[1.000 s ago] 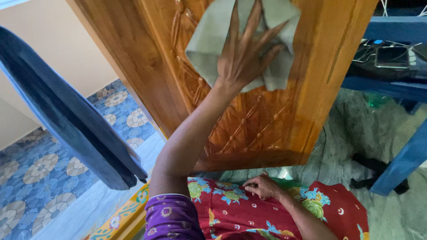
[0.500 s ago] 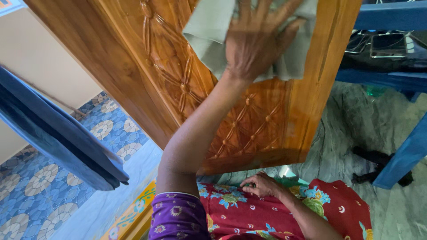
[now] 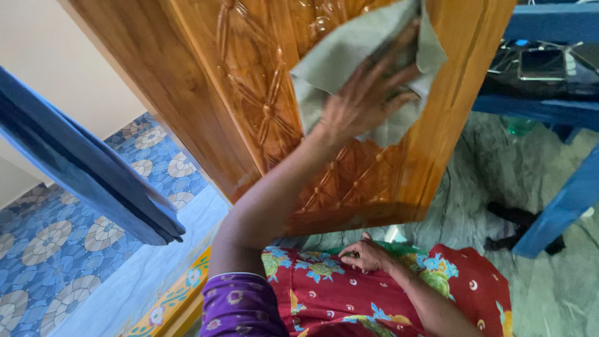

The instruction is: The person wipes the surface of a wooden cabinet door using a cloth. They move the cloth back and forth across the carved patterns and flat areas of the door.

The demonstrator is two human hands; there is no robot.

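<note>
My left hand [image 3: 365, 100] presses a pale grey-green cloth [image 3: 349, 53] flat against a carved, varnished wooden door [image 3: 249, 93], fingers spread over the cloth near the door's right stile. The arm reaches up from a purple patterned sleeve [image 3: 240, 306]. My right hand [image 3: 368, 256] rests low down on red floral fabric [image 3: 337, 293] over my lap, fingers curled in, just below the door's bottom edge. Whether it pinches anything is hidden.
A dark blue cloth [image 3: 81, 168] hangs at the left over blue patterned floor tiles [image 3: 62, 249]. To the right stands a blue-painted frame [image 3: 561, 206] with a shelf holding flat dark devices [image 3: 541, 62]. A black item [image 3: 511, 218] lies on the grey stone floor [image 3: 486, 181].
My left hand has slid the cloth to the right and slightly down across the door panel, bunching it toward the door's edge. The right hand has stayed on the red fabric.
</note>
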